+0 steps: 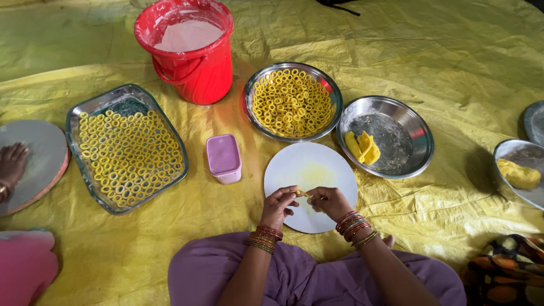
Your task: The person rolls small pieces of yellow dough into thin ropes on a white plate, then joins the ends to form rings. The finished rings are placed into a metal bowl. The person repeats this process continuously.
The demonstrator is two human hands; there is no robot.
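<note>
Both hands pinch one thin dough strip over the white round board.

Left hand [279, 201] and right hand [328, 201] meet fingertip to fingertip, wrists bent inward, gripping the yellow dough strip [304, 194] just above the near board [311, 170].

Left hand [279, 203] and right hand [330, 201] close together, fingers [292, 192] pinched, wrists bent inward, forearms angled in.

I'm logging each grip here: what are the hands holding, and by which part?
A thin yellow dough strip, pinched at its two ends between the fingertips of the left hand and the right hand, above the white round board.
</note>
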